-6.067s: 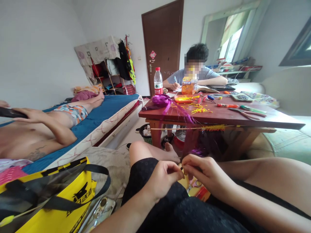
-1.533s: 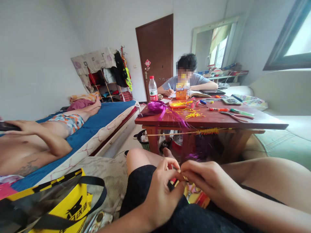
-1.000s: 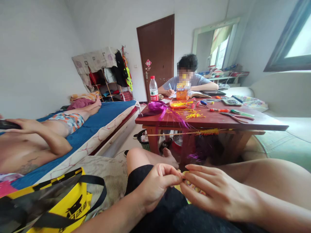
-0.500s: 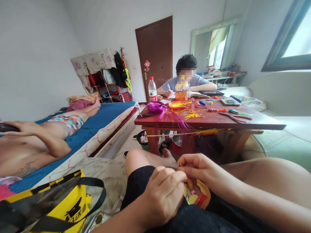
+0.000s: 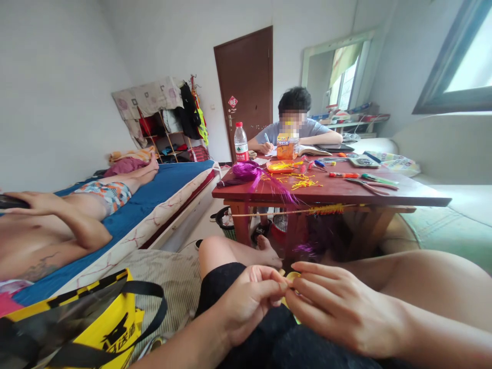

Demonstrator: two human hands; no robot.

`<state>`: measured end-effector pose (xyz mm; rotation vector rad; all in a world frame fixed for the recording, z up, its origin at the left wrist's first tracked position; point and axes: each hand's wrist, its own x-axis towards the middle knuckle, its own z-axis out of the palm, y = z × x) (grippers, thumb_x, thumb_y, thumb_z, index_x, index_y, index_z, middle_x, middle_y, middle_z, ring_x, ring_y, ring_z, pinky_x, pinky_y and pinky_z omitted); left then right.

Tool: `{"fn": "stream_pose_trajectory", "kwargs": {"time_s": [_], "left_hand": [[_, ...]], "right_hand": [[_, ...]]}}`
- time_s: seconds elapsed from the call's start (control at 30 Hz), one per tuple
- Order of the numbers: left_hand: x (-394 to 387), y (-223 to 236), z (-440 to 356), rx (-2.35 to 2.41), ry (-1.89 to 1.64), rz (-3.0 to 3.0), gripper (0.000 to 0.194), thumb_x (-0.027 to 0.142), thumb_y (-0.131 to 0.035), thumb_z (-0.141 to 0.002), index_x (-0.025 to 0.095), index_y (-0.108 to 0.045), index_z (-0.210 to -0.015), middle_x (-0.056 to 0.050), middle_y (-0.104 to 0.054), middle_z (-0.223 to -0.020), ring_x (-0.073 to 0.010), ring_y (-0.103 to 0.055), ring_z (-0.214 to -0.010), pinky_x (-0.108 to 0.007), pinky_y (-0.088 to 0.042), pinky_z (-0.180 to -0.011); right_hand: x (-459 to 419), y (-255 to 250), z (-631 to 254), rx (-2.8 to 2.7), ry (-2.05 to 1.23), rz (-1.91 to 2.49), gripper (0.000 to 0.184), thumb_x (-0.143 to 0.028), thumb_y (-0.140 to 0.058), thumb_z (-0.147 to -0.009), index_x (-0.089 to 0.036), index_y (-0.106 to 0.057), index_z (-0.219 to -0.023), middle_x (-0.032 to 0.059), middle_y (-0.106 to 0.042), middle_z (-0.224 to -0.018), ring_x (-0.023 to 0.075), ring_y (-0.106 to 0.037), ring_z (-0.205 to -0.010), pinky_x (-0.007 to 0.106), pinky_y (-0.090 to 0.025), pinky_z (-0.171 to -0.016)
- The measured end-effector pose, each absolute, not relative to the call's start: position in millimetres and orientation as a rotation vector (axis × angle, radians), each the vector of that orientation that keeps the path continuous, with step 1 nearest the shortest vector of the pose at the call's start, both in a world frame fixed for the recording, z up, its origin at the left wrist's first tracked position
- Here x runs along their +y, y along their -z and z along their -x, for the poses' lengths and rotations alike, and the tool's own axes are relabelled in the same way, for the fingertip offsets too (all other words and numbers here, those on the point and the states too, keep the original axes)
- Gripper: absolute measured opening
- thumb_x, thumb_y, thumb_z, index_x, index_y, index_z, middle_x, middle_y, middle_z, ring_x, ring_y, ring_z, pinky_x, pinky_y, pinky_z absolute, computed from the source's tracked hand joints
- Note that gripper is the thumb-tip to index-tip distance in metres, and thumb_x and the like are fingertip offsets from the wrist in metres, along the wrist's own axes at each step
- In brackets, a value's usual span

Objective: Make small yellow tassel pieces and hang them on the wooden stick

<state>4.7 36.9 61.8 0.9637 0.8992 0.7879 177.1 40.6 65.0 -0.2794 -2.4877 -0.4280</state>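
My left hand (image 5: 251, 300) is closed in a pinch above my lap, its fingertips meeting those of my right hand (image 5: 340, 310). My right thumb and fingers are also pinched together, back of the hand upward. Whatever sits between the fingertips is too small and covered to make out. Just behind and below them, a bit of a yellow dish (image 5: 294, 275) shows on my lap; my hands hide most of it. Some loose purple strands (image 5: 305, 249) appear beyond my fingers, below the table edge.
A red-brown table (image 5: 415, 192) ahead bears a purple strand bundle (image 5: 246, 170), yellow pieces (image 5: 305, 182), an orange dish (image 5: 280, 166), pliers (image 5: 371, 185) and bottles. Across it a person (image 5: 321, 133) writes. Another person lies on the bed (image 5: 180, 179). A yellow bag (image 5: 119, 320) stands at left.
Both hands have turned: the left now shows its thumb side and the right its back. The fingertips still meet, and the dish is more covered. Purple strands have come into sight beyond them.
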Motion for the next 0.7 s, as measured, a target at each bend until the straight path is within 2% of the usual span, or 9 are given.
{"fn": "stream_pose_trajectory", "kwargs": {"time_s": [0.07,0.17,0.27,0.33,0.4,0.47,0.53,0.6,0.7], "left_hand": [[33.0,-61.6,-5.2,0.929,-0.880,-1.320,0.013,0.024,-0.064,-0.065,0.014,-0.058,-0.060,0.000,-0.053,-0.067,-0.0101,-0.047,-0.062,-0.022,-0.036,-0.062],[27.2,-59.6,-3.7,1.003,-1.116,-2.052,0.011,0.017,-0.054,-0.076,0.015,-0.060,-0.067,-0.004,-0.053,-0.083,-0.0144,-0.050,-0.077,-0.026,-0.039,-0.070],[25.2,-54.9,1.4,0.926,-1.310,-2.676,0.014,0.007,-0.048,-0.077,0.013,-0.060,-0.075,-0.006,-0.057,-0.087,-0.0150,-0.050,-0.076,-0.028,-0.039,-0.070],[25.8,-53.7,5.6,0.758,-1.320,-2.982,0.014,0.004,-0.047,-0.076,0.012,-0.059,-0.080,-0.006,-0.062,-0.087,-0.0151,-0.050,-0.073,-0.030,-0.037,-0.071],[26.7,-55.9,8.8,0.670,-1.245,-3.130,0.014,0.003,-0.048,-0.076,0.011,-0.059,-0.081,-0.006,-0.065,-0.086,-0.0149,-0.051,-0.070,-0.031,-0.036,-0.070],[27.6,-60.8,9.7,0.735,-1.145,-3.013,0.015,0.003,-0.047,-0.076,0.012,-0.059,-0.078,-0.005,-0.066,-0.084,-0.0148,-0.052,-0.069,-0.031,-0.035,-0.070],[28.9,-65.8,8.5,0.888,-1.029,-2.536,0.013,0.008,-0.048,-0.076,0.013,-0.059,-0.073,-0.004,-0.065,-0.079,-0.0146,-0.052,-0.070,-0.029,-0.036,-0.068],[31.0,-68.2,6.0,0.977,-0.885,-1.849,0.008,0.015,-0.053,-0.072,0.014,-0.059,-0.067,-0.003,-0.062,-0.069,-0.0129,-0.051,-0.066,-0.025,-0.036,-0.063],[34.7,-65.8,2.0,0.941,-0.754,-1.068,0.012,0.021,-0.065,-0.059,0.013,-0.056,-0.057,0.002,-0.052,-0.054,-0.0076,-0.043,-0.053,-0.020,-0.032,-0.055]], "right_hand": [[41.3,-64.7,-174.0,-2.463,0.085,0.445,0.030,-0.012,-0.030,-0.090,-0.011,-0.059,-0.087,0.0040,-0.061,-0.063,0.0144,-0.057,-0.056,0.029,-0.051,-0.064],[44.2,-65.6,-167.1,-2.233,-0.652,0.826,0.025,-0.024,-0.038,-0.089,-0.015,-0.057,-0.076,0.0000,-0.056,-0.057,0.0108,-0.053,-0.050,0.021,-0.043,-0.047],[51.0,-64.3,-160.0,-1.834,-1.385,0.964,0.023,-0.038,-0.048,-0.082,-0.017,-0.052,-0.073,-0.0044,-0.052,-0.050,0.0078,-0.047,-0.039,0.018,-0.038,-0.038],[55.6,-62.8,-156.7,-1.630,-1.676,0.948,0.029,-0.046,-0.054,-0.075,-0.017,-0.050,-0.070,-0.0056,-0.050,-0.044,0.0063,-0.041,-0.033,0.017,-0.034,-0.033],[57.4,-62.5,-155.7,-1.560,-1.797,0.941,0.032,-0.047,-0.056,-0.072,-0.017,-0.048,-0.068,-0.0054,-0.051,-0.042,0.0055,-0.040,-0.031,0.016,-0.034,-0.032],[54.9,-64.7,-157.6,-1.620,-1.722,0.954,0.029,-0.045,-0.050,-0.077,-0.017,-0.047,-0.069,-0.0048,-0.051,-0.044,0.0063,-0.043,-0.033,0.017,-0.036,-0.034],[48.8,-68.8,-162.5,-1.858,-1.380,0.955,0.022,-0.035,-0.041,-0.085,-0.016,-0.049,-0.075,-0.0026,-0.054,-0.052,0.0089,-0.050,-0.041,0.020,-0.043,-0.040],[41.8,-72.8,-168.9,-2.223,-0.755,0.801,0.018,-0.021,-0.036,-0.088,-0.016,-0.053,-0.086,0.0007,-0.059,-0.061,0.0123,-0.058,-0.054,0.026,-0.051,-0.057],[36.4,-73.8,-176.3,-2.505,0.232,0.368,0.023,-0.007,-0.037,-0.085,-0.013,-0.058,-0.092,0.0048,-0.064,-0.070,0.0151,-0.062,-0.063,0.035,-0.049,-0.082]]}}
